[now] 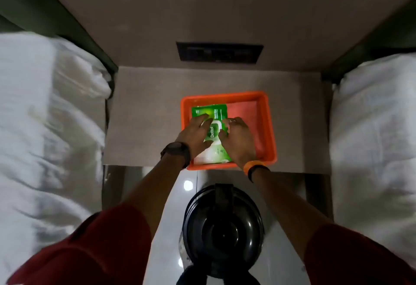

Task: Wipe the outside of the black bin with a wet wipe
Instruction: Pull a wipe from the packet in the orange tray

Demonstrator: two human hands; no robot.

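1. An orange tray (267,122) sits at the centre of the frame on a grey bedside table (144,113).
2. A dark switch panel (219,51) is set in the wall just above the table.
3. White bedding (45,127) fills the left side of the frame.
4. More white bedding (378,138) fills the right side.
5. Glossy pale floor (171,217) shows at lower centre, with light spots reflected in it.

Bright orange tray (269,127) on the grey-brown nightstand (139,113), and in it a green wipes pack (210,110) with white lettering, paler toward its near end. Glossy black bin (222,230) on the pale shiny floor (166,228). White bedding (45,115) both sides, dark red sleeves (105,239), an orange wristband (253,165).
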